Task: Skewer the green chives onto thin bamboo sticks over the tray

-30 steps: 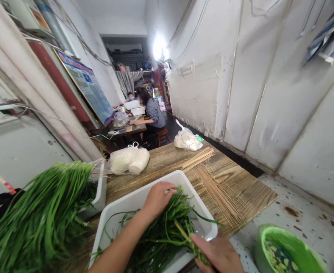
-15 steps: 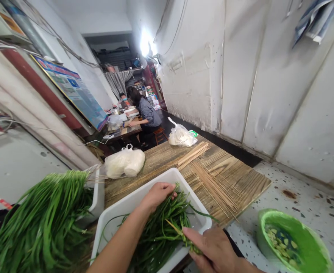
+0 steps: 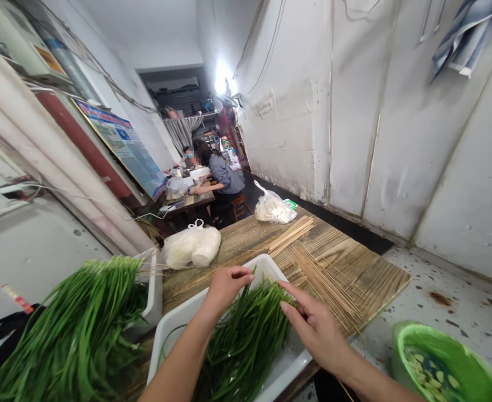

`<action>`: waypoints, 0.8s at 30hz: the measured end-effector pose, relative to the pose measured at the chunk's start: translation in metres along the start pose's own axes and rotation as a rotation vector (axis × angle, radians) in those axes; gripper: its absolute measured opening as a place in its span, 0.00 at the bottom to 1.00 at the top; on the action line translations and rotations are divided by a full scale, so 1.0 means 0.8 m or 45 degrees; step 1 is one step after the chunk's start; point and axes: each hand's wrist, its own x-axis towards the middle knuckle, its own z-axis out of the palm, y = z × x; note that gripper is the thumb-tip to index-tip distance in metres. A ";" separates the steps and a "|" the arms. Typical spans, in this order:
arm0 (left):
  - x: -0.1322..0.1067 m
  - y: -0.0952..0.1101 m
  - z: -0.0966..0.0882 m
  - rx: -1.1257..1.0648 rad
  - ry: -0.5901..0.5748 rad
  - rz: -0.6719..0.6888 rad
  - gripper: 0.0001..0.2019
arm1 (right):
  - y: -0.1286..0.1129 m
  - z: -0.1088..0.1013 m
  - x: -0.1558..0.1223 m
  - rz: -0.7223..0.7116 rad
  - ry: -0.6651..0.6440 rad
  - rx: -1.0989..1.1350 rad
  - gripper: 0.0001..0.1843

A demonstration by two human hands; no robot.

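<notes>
A bundle of green chives [image 3: 246, 340] lies in a white rectangular tub [image 3: 290, 365] on a wooden table. My left hand [image 3: 225, 286] is curled over the far left end of the bundle, fingers bent onto the leaves. My right hand [image 3: 313, 326] reaches in from the right, its fingertips pinching the far tips of the same chives. Thin bamboo skewers [image 3: 325, 273] lie spread on the table just beyond and to the right of the tub.
A large heap of chives [image 3: 70, 335] fills another white tub at left. Two white plastic bags [image 3: 191, 245] [image 3: 273, 209] sit at the table's far end. A green bowl [image 3: 447, 363] of scraps stands on the floor at right. A person sits at a far table [image 3: 218, 173].
My right hand has let go of the stalk ends near me and moved forward to the chive tips. The bundle now lies straighter in the tub. My left hand has barely shifted.
</notes>
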 end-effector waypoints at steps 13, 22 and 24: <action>-0.002 0.006 0.000 -0.183 0.134 0.117 0.17 | 0.002 0.013 0.012 -0.081 0.062 -0.118 0.20; -0.018 0.028 0.006 -0.284 0.070 0.054 0.18 | 0.002 0.014 0.014 -0.090 0.055 -0.138 0.20; -0.020 0.029 0.007 -0.300 0.067 0.033 0.17 | 0.003 0.014 0.014 -0.077 0.049 -0.134 0.20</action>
